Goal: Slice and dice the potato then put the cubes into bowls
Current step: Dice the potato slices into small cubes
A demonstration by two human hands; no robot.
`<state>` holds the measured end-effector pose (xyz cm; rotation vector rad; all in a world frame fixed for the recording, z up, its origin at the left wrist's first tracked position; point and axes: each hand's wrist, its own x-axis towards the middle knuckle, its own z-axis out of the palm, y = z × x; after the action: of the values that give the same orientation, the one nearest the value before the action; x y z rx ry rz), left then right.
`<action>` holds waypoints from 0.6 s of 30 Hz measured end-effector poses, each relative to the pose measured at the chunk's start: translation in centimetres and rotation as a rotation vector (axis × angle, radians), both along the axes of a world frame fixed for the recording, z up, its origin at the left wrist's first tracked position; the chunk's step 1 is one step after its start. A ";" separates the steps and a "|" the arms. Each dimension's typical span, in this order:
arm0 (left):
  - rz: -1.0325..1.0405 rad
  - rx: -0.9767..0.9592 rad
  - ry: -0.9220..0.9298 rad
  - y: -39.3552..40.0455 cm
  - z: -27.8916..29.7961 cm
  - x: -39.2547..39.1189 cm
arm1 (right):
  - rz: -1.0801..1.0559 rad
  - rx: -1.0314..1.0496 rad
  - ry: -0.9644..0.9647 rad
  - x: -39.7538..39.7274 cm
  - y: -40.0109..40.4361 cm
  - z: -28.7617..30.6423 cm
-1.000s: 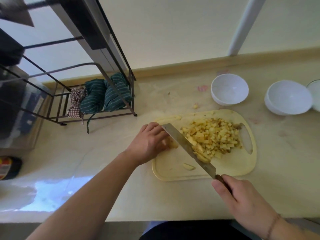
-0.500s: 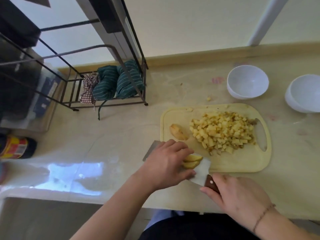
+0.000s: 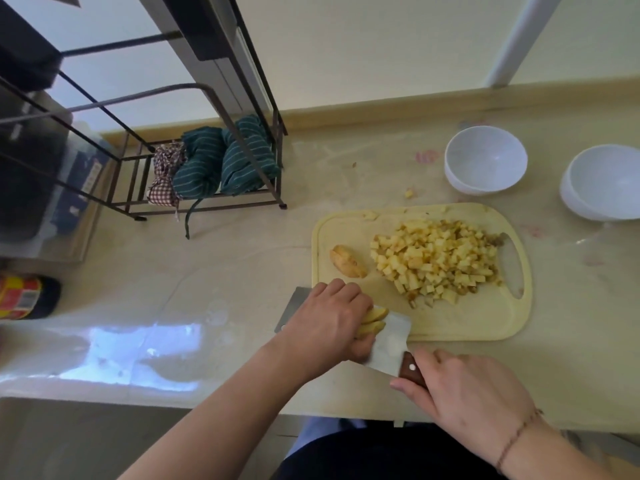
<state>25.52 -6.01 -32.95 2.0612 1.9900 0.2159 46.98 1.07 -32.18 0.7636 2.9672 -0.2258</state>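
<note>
A pale yellow cutting board [image 3: 460, 322] lies on the counter with a heap of diced potato cubes [image 3: 437, 259] on its right half. A potato end piece [image 3: 347, 261] lies alone on the board's left side. The cleaver [image 3: 389, 342] lies flat at the board's near left corner, and my right hand [image 3: 467, 400] grips its wooden handle. My left hand [image 3: 329, 327] holds a few potato slices [image 3: 374, 320] on the flat blade. Two white bowls, one [image 3: 485, 160] behind the board and one [image 3: 602, 183] at the right edge, hold nothing.
A dark wire rack [image 3: 194, 140] with green striped cloths [image 3: 221, 161] stands at the back left. A dark bottle with a red and yellow label [image 3: 26, 297] lies at the far left. One stray potato cube [image 3: 409, 194] sits on the counter behind the board.
The cleaver came down from the cube heap to lie flat at the board's near corner. My left hand moved onto the blade with slices, leaving the end piece uncovered.
</note>
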 end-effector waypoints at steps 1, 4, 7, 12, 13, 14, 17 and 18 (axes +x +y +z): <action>0.011 -0.004 0.015 0.2 0.0 -0.1 | 0.001 0.007 0.002 0.2 0.0 0.1; 0.039 -0.036 0.060 1.2 -0.4 -1.1 | -0.007 0.022 0.043 0.8 0.1 0.6; 0.074 -0.049 0.072 2.4 -1.1 -2.9 | -0.023 0.016 0.066 2.2 0.2 0.8; 0.016 0.063 0.039 2.6 -2.3 -4.9 | 0.005 0.014 0.090 6.5 1.0 1.2; -0.002 0.107 0.039 2.4 -2.6 -5.1 | 0.011 0.021 0.101 7.4 1.3 1.1; -0.010 0.156 0.034 2.2 -3.0 -5.2 | 0.009 0.023 0.116 8.2 1.6 1.1; 0.075 0.278 -0.040 1.0 -4.0 -5.1 | -0.039 0.048 0.137 10.9 2.3 1.0; 0.118 0.326 -0.068 0.7 -4.3 -4.7 | -0.075 0.042 0.147 11.7 2.6 1.1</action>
<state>20.85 -5.36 -37.20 2.0859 2.1531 0.6652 58.73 3.64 -31.08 0.9028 3.0925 -0.2335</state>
